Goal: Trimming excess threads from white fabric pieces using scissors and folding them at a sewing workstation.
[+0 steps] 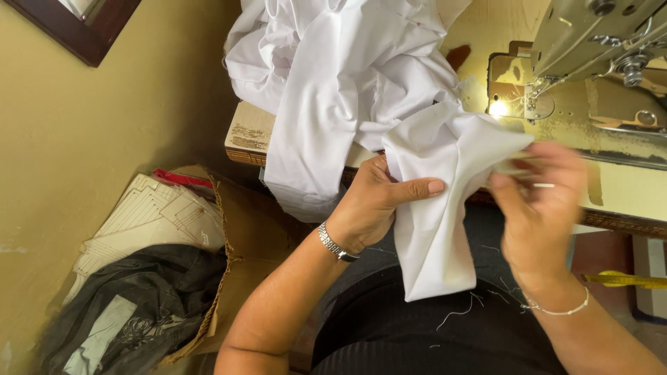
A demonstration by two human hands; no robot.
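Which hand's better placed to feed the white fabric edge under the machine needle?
Probably the right hand: it pinches the white fabric at the edge nearest the sewing machine and its lit needle area. The left hand grips the fold farther away, suited to steadying.

Soft daylight, bright machine lamp glare [497, 107], right hand [538, 201] motion-blurred

White fabric [361, 76], grey-green sewing machine [590, 35], mustard-yellow wall [104, 125], brown cardboard box [243, 229], maybe a yellow tape measure [622, 279].
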